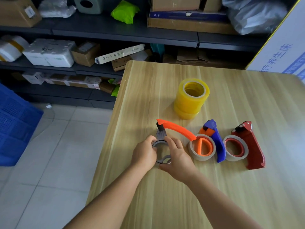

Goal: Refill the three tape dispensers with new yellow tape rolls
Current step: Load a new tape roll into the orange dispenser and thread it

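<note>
Three dispensers lie in a row on the wooden table (165, 204). The leftmost one, grey with an orange handle (177, 128), is gripped from both sides: my left hand (145, 153) on its left, my right hand (177, 156) on its right, around the grey ring (162, 150). A blue dispenser (217, 141) with an orange hub holds an empty cardboard core (202, 147). At the right, a red dispenser (252, 144) holds another spent core (235, 150). Behind them stands a stack of yellow tape rolls (191, 98).
Dark shelves (115, 33) with boxes and parcels run along the back. A blue crate (14, 126) sits on the tiled floor at the left. A white board with blue print (283, 52) leans at the far right. The table's left edge runs close to my left arm.
</note>
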Demonstrator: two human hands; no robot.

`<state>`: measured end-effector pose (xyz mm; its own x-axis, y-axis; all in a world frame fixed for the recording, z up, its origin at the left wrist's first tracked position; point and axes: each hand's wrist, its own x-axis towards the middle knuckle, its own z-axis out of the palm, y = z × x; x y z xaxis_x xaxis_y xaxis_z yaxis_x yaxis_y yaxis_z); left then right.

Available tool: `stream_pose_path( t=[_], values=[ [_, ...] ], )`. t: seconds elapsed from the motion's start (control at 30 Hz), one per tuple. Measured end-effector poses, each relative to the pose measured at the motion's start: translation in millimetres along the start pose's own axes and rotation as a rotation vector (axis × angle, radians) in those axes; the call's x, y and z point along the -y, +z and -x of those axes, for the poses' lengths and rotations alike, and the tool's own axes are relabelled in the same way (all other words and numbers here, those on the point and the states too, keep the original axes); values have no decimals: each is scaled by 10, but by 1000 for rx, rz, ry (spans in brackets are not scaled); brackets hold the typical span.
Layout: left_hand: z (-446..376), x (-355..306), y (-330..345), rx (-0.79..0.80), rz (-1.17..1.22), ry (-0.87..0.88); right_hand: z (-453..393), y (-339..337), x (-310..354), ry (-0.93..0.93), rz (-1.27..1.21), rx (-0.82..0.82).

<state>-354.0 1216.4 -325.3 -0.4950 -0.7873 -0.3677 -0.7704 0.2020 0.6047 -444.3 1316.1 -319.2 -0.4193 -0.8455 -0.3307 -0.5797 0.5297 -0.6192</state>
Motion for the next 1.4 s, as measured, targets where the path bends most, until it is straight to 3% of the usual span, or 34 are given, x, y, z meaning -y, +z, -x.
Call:
stream_pose_path(
  t=[0.17, 0.33, 0.57, 0.87, 1.2, 1.4],
  values=[
    [-29, -30, 33, -34, 7, -67, 83, 3, 3, 85, -206, -79],
    [-3, -56, 18, -38, -15, -26, 127, 34, -36, 261, -469, -67],
    [47, -42, 18, 10, 18, -5, 119, 25, -69, 347, -776, -74],
    [156, 0, 135, 253, 109, 3, 146, -17, -46, 372, -562, -141],
    [188, 19, 254, 264, 97, 44, 154, -20, -138, 474, -567, -211],
    [279, -104, 234, 225, 13, 116, 108, -128, -167, 445, -414, -167]
  ],
)
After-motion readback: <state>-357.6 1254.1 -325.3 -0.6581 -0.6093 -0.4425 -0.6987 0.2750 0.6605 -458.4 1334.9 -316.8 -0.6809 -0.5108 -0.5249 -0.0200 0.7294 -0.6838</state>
